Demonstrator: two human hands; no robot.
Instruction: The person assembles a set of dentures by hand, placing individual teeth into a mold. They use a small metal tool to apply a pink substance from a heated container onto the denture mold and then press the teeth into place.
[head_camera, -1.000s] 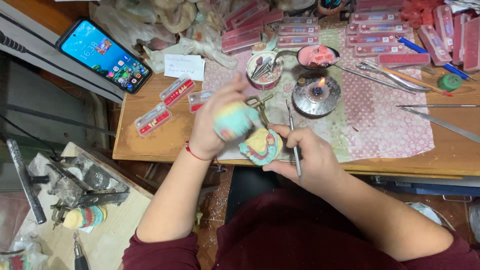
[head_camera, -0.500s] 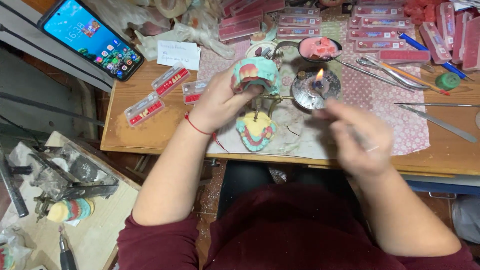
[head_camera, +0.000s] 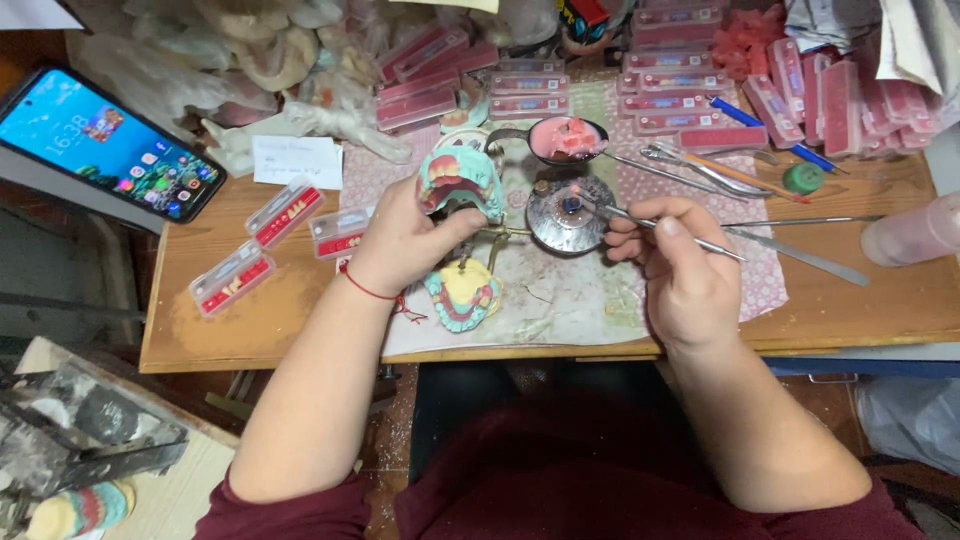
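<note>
Gripping a thin metal instrument (head_camera: 672, 230) like a pen, the right hand (head_camera: 680, 270) holds its tip in the small burner (head_camera: 566, 213) flame; warm only the tip, briefly. The left hand (head_camera: 405, 240) clasps the raised teal dental cast (head_camera: 458, 180) above the worktop (head_camera: 880, 300), best kept steady and near.

Open lane: bare wooden table (head_camera: 200, 320) front left, near the edge, and a bare strip front right below the long metal spatula (head_camera: 800, 255). Blocked: rear of bench packed with pink tooth-card boxes (head_camera: 680, 100) and plaster casts (head_camera: 270, 50) (no gap visible). Centre taken by round burner (head_camera: 562, 215), spoon of pink wax (head_camera: 566, 138), lower dental model (head_camera: 462, 295). Phone (head_camera: 105, 145) overhangs far left; three small clear cases (head_camera: 285, 212) just right of it.
</note>
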